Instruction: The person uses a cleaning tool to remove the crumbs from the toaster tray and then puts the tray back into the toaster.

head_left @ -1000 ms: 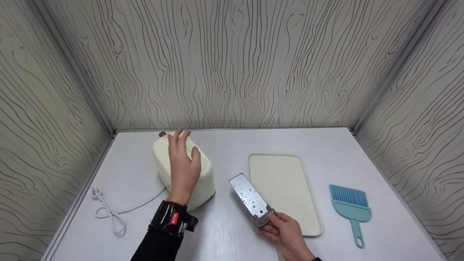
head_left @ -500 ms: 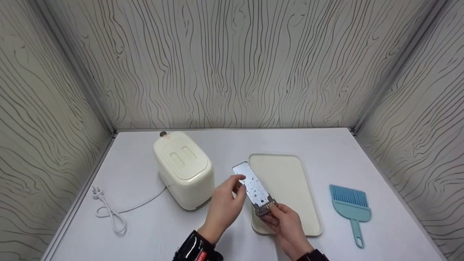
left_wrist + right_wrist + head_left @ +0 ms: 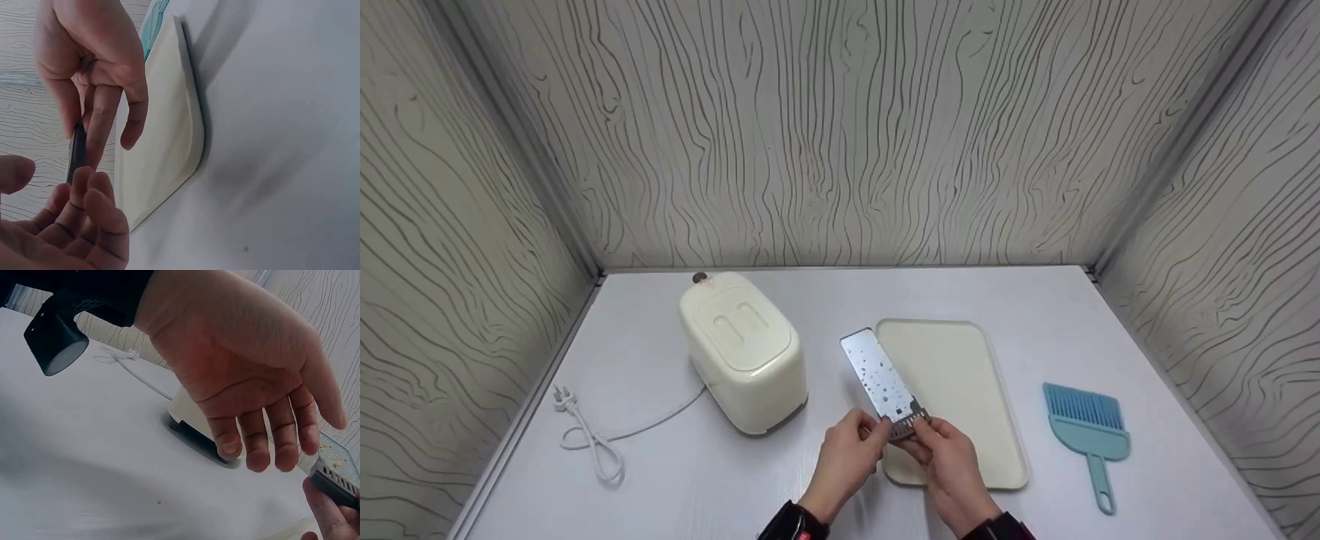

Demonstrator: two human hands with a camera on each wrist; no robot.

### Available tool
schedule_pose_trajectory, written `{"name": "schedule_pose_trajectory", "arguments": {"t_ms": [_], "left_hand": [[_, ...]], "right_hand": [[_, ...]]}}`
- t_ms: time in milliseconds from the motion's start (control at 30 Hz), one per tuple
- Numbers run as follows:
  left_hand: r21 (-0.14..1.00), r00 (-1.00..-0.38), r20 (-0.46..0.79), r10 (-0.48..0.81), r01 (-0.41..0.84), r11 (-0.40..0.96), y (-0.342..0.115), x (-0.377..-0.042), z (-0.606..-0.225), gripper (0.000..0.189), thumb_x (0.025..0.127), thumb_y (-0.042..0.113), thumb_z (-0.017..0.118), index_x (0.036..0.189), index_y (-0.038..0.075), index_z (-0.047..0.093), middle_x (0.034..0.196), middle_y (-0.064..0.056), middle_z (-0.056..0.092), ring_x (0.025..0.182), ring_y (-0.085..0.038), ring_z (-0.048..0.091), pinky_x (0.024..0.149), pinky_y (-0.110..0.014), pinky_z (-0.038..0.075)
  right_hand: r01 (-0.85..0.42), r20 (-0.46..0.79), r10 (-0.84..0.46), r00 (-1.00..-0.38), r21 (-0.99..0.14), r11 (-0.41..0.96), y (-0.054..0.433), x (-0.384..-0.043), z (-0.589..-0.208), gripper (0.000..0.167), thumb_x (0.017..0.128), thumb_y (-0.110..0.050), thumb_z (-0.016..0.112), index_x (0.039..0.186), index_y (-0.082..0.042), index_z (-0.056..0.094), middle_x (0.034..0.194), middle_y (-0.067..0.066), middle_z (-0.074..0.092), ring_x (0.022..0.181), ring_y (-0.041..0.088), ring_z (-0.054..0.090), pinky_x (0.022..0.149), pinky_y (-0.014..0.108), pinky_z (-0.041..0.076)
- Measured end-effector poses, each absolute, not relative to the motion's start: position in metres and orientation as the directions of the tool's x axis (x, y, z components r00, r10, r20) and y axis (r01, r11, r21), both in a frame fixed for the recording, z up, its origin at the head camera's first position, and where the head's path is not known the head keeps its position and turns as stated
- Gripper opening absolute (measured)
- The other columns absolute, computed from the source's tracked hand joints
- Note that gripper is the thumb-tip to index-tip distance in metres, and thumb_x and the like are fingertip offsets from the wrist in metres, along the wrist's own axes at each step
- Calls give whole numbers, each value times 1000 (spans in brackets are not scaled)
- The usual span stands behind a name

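A slim metal crumb tray (image 3: 877, 371) with a dark slotted end is held up over the left edge of a cream serving tray (image 3: 982, 420). My right hand (image 3: 954, 465) pinches the slotted end, thumb on top and fingers below. Yellowish crumbs lie on its metal surface in the right wrist view. My left hand (image 3: 844, 457) is at the near left corner of the slotted end. In the left wrist view, the left hand (image 3: 73, 230) has its thumb apart from its fingers, the fingertips close to the dark edge.
A cream toaster (image 3: 765, 394) with its top slots covered stands left; its cord ends in a plug (image 3: 564, 399). A blue brush nested in a dustpan (image 3: 1086, 435) lies right. A small crumb (image 3: 245, 248) is on the white table (image 3: 697, 495). Patterned panels (image 3: 840, 150) enclose the back and sides.
My left hand has come from above the toaster, past the crumb tray's middle, to its slotted end. My right hand has raised the crumb tray slightly away from me, keeping its pinch.
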State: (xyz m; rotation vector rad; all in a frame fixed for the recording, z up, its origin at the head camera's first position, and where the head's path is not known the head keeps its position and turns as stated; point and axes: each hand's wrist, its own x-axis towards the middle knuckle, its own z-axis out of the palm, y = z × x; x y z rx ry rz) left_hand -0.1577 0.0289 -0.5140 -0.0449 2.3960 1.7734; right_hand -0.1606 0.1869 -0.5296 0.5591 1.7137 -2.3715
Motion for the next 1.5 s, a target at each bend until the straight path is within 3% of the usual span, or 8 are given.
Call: {"name": "schedule_pose_trajectory", "arguments": {"t_ms": [200,433,733,1200,1500], "left_hand": [[944,-971,-231,64,-208,256,34,-154,-525,24,98,34,65,92,12,60,70,0,63,55,-13,56,44,-23,41],[931,-946,-319,65,-300,209,40,-155,-533,21,99,32,64,94,12,60,76,-2,65,59,-13,56,48,-24,43],[941,-938,-337,85,-336,31,46,-153,-538,15,102,22,59,99,8,61,76,-3,66,56,-10,54,48,-21,43],[932,-935,-347,74,-352,-81,46,-154,-540,16,101,19,60,105,3,60,82,-4,68,60,-11,59,53,-23,47],[926,-930,-363,58,-367,-90,42,-157,-539,22,100,20,60,109,1,63,89,-5,68,72,-13,59,61,-26,50]], "right_hand": [[356,-408,114,-906,-879,-316,183,-161,-532,34,105,-16,58,126,9,50,110,11,71,95,15,73,86,27,55],[366,-419,139,-897,-882,-297,182,-160,-533,34,104,-18,60,125,8,52,110,10,71,94,14,72,87,29,52],[355,-406,139,-903,-888,-293,182,-158,-537,34,104,-19,60,124,7,53,107,8,74,96,15,73,88,24,50],[355,-384,108,-917,-909,-216,187,-157,-539,34,104,-24,61,122,5,57,103,6,75,98,15,73,102,42,44],[411,-427,115,-897,-901,-140,191,-157,-540,27,101,-29,65,112,-4,67,98,3,78,97,17,65,89,41,34]]}}
